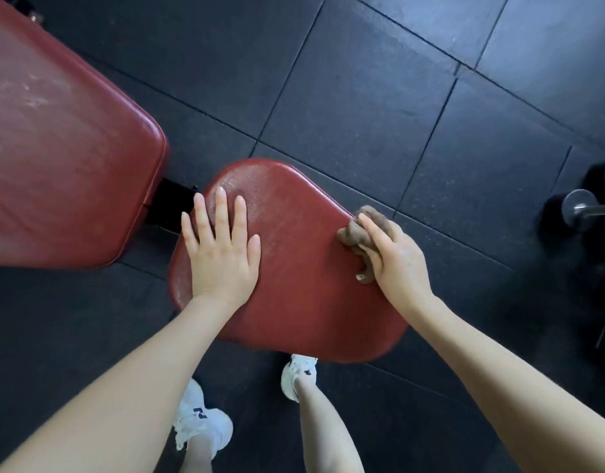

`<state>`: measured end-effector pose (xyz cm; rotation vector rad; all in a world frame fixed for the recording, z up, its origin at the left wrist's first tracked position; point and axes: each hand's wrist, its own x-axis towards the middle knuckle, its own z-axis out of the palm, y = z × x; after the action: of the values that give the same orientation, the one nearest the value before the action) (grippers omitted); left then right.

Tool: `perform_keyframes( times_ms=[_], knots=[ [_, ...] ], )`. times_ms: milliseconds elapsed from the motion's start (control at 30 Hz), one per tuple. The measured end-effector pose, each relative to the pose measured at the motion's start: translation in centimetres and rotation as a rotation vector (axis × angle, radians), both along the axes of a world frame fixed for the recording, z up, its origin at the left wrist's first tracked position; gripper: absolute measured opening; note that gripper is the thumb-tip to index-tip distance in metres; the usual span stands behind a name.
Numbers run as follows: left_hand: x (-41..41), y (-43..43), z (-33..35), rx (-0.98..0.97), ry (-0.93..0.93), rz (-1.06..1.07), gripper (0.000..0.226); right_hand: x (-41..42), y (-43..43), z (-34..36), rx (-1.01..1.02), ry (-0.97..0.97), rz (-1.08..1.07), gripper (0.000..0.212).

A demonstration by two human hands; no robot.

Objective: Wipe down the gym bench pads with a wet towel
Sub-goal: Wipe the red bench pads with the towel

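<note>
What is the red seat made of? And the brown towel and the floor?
Seat pad: likely vinyl or faux leather, smooth with a worn sheen. Towel: soft cloth, bunched and wrinkled. Floor: probably rubber tiles, matte black with seams.

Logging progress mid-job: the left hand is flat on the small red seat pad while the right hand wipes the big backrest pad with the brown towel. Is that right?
One thing is wrong. The head view shows the right hand pressing the brown towel on the seat pad's right edge, not the backrest pad. The left hand does lie flat on the seat pad.
</note>
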<state>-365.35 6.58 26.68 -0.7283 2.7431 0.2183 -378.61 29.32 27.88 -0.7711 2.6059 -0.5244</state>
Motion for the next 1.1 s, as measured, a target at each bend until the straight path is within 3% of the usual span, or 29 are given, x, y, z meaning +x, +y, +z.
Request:
perform_keyframes(
  times_ms=[133,267,433,600,700,800,967,1100],
  knots=[
    [0.0,-0.1,0.5,0.006,-0.034,-0.026,0.059,2.2,3.3,0.4,0.038,0.004,-0.170,0.043],
    [-0.3,-0.7,1.5,0.047,-0.050,-0.053,0.061,7.0,5.7,1.0,0.075,-0.049,-0.527,0.044],
    [1.0,-2.0,3.2,0.120,-0.085,-0.156,0.054,13.0,3.5,1.1,0.072,-0.098,-0.869,0.046],
    [6.6,-2.5,5.6,0.267,-0.126,-0.181,0.048,19.1,-0.7,2.7,0.128,-0.247,-1.012,0.050],
    [10.1,-3.6,7.5,0.326,-0.135,-0.113,0.047,23.2,-6.2,4.2,0.054,-0.342,-0.848,0.050],
    [12.9,-5.3,10.6,0.455,-0.075,-0.032,0.046,25.9,-12.3,6.6,-0.045,-0.286,-0.624,0.047],
    [16.9,-9.0,19.4,1.142,0.064,0.605,0.040,28.9,-17.6,14.3,-0.136,-0.140,-0.307,0.049],
    [20.7,-12.6,26.6,1.381,0.150,0.651,0.021,31.0,-21.2,20.8,-0.179,-0.042,-0.121,0.052]
  ],
)
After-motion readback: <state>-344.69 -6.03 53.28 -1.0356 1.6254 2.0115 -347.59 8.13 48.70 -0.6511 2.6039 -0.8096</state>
